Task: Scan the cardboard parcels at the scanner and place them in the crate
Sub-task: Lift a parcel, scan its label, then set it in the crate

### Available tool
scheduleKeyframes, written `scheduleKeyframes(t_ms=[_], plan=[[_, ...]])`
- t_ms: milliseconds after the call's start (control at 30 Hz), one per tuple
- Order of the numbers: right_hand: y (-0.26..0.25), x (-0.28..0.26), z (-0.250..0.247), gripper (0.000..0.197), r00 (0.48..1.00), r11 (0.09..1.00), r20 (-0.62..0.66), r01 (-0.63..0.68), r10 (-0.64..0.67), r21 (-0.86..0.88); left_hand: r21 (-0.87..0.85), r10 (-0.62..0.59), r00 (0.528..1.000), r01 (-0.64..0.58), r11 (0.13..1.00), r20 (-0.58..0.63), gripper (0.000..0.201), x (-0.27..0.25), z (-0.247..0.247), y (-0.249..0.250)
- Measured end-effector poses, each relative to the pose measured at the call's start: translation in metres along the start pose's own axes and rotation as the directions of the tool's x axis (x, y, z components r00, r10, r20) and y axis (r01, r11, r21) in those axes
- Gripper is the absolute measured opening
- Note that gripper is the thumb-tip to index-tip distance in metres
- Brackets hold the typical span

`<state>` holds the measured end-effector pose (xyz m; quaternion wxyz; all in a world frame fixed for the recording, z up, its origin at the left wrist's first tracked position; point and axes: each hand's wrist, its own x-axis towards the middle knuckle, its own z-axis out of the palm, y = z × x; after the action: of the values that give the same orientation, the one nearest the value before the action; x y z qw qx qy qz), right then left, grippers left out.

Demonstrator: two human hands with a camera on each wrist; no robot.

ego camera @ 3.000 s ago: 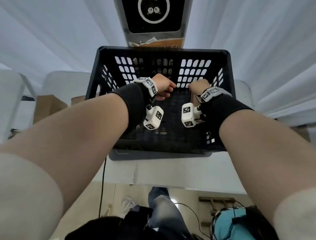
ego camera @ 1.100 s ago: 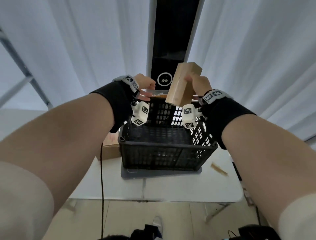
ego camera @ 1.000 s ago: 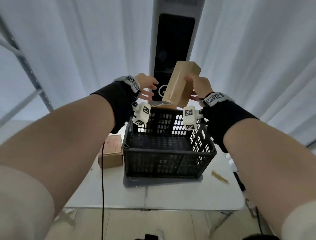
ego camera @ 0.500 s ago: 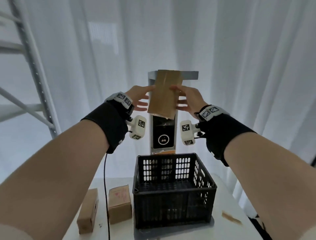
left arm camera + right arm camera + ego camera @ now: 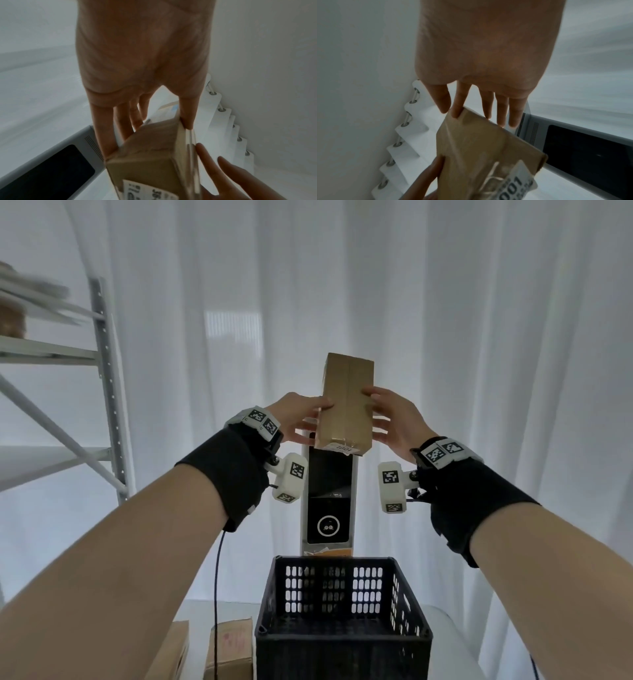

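I hold a tall brown cardboard parcel upright in both hands, in front of the top of the grey scanner post. My left hand pinches its left side, thumb in front and fingers behind. From the right, my right hand holds it the same way. A white label sits on its lower end. In the left wrist view my left hand clasps the parcel by the scanner. The right wrist view shows my right hand on the parcel.
The black plastic crate stands on the white table right below the scanner. Two more brown parcels lie to the crate's left. A grey metal shelf rack stands at the left, and white curtains hang behind.
My right hand lifted the parcel up from the crate to the scanner's top. My left hand joined it and both now hold the parcel a little higher.
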<state>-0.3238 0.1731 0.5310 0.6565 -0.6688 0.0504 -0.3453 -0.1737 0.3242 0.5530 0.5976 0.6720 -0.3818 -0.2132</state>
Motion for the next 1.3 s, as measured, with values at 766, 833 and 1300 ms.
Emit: scheduleKeyframes(t_ms=[766,833,1300], plan=[[-0.017,-0.004,-0.038,0.065,0.991,0.964,-0.086,-0.118,0.1,-0.239,0.073,0.052,0.997,-0.056,0.996,0.064,0.044,-0.011,0.069,0.023],[-0.016,-0.004,-0.038,0.064,0.992,0.966,-0.092,-0.101,0.081,-0.237,0.072,0.049,0.997,-0.054,0.996,0.066,0.041,-0.011,0.068,0.021],[-0.011,0.001,-0.042,0.051,0.989,0.985,-0.023,-0.145,0.143,-0.097,0.124,0.017,0.996,-0.027,0.992,0.084,0.045,-0.004,0.063,0.001]])
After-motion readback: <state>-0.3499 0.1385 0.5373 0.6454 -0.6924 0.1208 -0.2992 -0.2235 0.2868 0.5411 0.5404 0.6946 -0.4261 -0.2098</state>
